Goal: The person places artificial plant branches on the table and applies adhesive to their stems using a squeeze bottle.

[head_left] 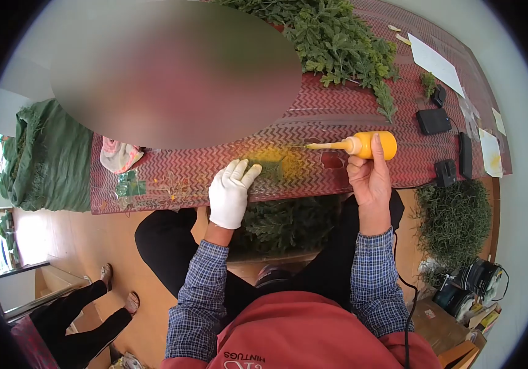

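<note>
1. the left hand [230, 194], in a white glove, has its fingertips down at the near side of a small green sprig [270, 169]; i can't tell whether they pinch it or only rest against it.
2. the right hand [371, 184], bare, is clamped on a yellow squeeze bottle [384, 146], thumb up its side, the nozzle [328, 146] pointing left. the two hands are well apart.
3. the sprig lies near the edge of the red zigzag-patterned counter [405, 166], amid a yellow stain [295, 161]. the nozzle's tip is near it, just beyond the stain's upper right.
4. a leafy green heap [338, 49] sits farther back; a pink-and-white cloth [119, 155] lies off to the left.
5. it looks like a moment of positioning, bottle against sprig; i'd judge it calls for a steady wrist and a light squeeze.
</note>
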Demonstrator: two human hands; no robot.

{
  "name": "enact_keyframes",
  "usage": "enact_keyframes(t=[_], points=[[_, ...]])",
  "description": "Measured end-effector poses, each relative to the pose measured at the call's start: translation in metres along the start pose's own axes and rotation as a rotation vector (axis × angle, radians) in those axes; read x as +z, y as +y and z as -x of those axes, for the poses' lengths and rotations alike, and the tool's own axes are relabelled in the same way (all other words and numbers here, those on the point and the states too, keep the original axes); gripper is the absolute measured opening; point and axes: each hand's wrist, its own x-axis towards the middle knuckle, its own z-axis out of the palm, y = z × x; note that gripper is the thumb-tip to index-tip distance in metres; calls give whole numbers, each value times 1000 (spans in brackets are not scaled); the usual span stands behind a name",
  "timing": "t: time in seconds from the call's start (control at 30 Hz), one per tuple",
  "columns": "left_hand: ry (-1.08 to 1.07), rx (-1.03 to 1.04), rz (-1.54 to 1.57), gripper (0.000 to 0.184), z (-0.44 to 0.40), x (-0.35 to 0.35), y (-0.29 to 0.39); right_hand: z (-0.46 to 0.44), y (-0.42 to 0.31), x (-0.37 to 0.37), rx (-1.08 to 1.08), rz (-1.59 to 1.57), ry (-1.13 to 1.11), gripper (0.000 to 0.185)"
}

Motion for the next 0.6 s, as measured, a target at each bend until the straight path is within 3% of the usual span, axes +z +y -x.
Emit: enact_keyframes(t=[0.13,0.2,0.23,0.4,0.5,0.6], points=[[-81,1,-46,49,2,1,7,0,4,0,-25,41,-3,29],[-113,-55,-4,61,5,-4,22,2,11,0,-54,81,-9,30],[-161,-86,-58,75,11,2,25,3,18,0,-41,40,-46,29],[-214,-153,-112,75,16,6,33,14,74,24,19,10,-187,36],[-243,-190,-94,77,16,3,39,12,107,25,46,13,-168,32],[-277,-207,-53,83,18,0,38,5,125,13,-63,45,-202,22]])
